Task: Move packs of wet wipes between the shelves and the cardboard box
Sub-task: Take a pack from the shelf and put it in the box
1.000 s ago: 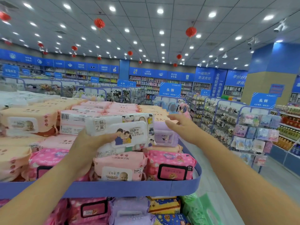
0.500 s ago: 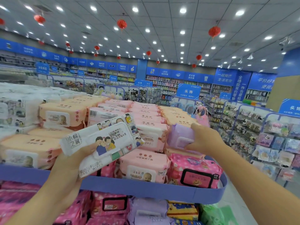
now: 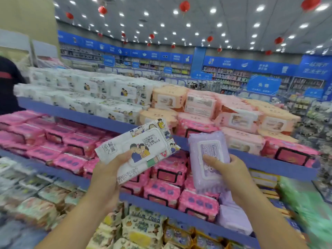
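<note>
The person stood before the tiered shelves [image 3: 80, 115], both arms raised in front of the stock. The left hand [image 3: 107, 169] held a white pack [image 3: 138, 150] of cartoon-printed baby wipes. Its fingers [image 3: 124, 155] were curled round the lower left end with the thumb across the face. The pack tilted up to the right, clear of the shelf's front edge.

The right hand [image 3: 231, 171] held a purple pack [image 3: 208, 159] upright by its lower right side. The thumb lay on the lid; the other fingers were behind and out of sight. The two packs were just beside each other and apart from the stacked goods.

In my judgement, gripping each pack by one end left the labels readable and allowed both to be carried at once.

Matching white stock filled the top shelf toward its left end, and pink packs lined the front edges below. No cardboard box was in view, so the destination could not be confirmed. A second person's dark sleeve [image 3: 9, 87] showed at the left.
</note>
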Demonstrator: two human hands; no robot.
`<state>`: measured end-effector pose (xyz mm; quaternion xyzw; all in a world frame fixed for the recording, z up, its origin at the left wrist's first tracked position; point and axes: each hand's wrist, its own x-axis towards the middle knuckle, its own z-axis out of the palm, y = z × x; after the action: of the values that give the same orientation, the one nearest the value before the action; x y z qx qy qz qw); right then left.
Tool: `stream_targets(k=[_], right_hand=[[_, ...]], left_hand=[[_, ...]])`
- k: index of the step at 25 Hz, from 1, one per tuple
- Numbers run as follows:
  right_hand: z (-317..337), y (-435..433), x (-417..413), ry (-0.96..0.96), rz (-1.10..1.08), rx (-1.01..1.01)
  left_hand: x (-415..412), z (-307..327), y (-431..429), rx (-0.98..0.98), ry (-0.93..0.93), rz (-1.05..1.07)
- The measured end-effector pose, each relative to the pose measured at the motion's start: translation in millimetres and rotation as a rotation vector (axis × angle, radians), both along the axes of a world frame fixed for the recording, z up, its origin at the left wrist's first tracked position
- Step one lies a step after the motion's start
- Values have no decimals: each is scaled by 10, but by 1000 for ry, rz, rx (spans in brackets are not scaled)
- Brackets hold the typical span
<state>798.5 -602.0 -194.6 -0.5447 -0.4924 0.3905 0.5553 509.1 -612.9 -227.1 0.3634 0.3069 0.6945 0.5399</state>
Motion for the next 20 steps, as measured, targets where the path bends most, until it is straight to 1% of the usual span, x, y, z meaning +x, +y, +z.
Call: stream_targets(k=[2,5,10,14,17,20], right_hand=[[-338,-187,-833,69,77,-68],[-748,-496,-2205,109,218,-175],[-1186,-771,-4270,127,413,-250],[-1647,-701,-5750,141,525,-303],[-2100,-537,-6816,174,564,-361],[-2434,-432,-7766,144,587,-444]], left_hand=[[-825,-180,-508,-64,11,106],[-2045,-423,-1302,-167,1,315],[-3740,-787,-2147,-297,-42,562],[-4960,-1218,-2427,-407,-74,710],[-5845,-1525,-2449,-486,-26,798],[-6727,-1776,-2398,-595,29,834]])
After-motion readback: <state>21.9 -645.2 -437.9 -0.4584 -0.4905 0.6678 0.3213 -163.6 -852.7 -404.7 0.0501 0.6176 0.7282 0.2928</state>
